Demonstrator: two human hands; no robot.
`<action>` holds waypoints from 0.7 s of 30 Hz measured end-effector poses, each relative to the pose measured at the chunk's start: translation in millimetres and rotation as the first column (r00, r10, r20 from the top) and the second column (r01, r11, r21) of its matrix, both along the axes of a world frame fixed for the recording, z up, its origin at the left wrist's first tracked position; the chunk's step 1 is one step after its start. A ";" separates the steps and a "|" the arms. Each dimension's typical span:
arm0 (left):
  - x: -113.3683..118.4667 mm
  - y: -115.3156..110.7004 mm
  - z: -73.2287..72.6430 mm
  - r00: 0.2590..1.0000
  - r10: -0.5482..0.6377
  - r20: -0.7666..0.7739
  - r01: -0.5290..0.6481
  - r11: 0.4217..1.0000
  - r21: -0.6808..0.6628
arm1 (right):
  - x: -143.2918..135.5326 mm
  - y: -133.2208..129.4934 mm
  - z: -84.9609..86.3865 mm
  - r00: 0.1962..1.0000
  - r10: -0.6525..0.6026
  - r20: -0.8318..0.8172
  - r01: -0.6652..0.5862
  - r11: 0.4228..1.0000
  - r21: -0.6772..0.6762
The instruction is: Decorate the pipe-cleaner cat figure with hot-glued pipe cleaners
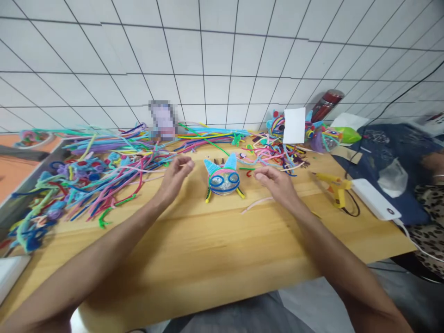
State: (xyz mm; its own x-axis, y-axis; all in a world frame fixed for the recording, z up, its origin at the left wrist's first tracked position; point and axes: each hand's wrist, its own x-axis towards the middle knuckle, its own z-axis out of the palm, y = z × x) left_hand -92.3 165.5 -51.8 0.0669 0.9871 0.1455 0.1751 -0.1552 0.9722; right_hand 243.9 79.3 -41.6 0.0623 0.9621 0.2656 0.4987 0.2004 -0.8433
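Note:
A small cat-like figure (224,181) stands on the wooden table between my hands. Its ears are light blue pipe cleaner, blue rings circle its clear front, and dark legs end in yellow tips. On its left, my left hand (176,176) is raised with loosely curled fingers and holds nothing I can see. My right hand (274,182) hovers on the other side, apart from the figure, its fingers loosely bent and seemingly bare. Short red (249,173) and green pipe cleaner pieces (245,169) lie by its fingertips. A pale pink strip (256,204) lies below that hand.
Pipe cleaners (121,185) heap across the left and back. A yellow glue gun (338,189) and white power bank (376,200) sit at right. Behind them are finished figures (324,138), a white card (294,126) and a red bottle (326,104). Another person's sleeve (426,222) shows far right.

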 end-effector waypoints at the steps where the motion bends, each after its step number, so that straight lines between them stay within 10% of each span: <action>1: 5.1 -9.3 -5.9 0.997 -0.062 -0.034 0.061 0.998 -0.016 | -4.3 0.4 -7.6 1.000 0.006 0.009 -0.006 1.000 0.004; 10: 39.1 -30.6 -38.7 0.945 -0.300 -0.128 0.308 0.950 0.049 | -19.8 -8.3 -45.3 0.984 0.083 0.157 -0.096 0.992 0.079; 21: 48.8 -28.4 -48.6 0.900 -0.410 0.145 0.413 0.911 0.013 | 13.4 -11.5 -26.3 0.854 0.263 0.450 -0.302 0.953 0.015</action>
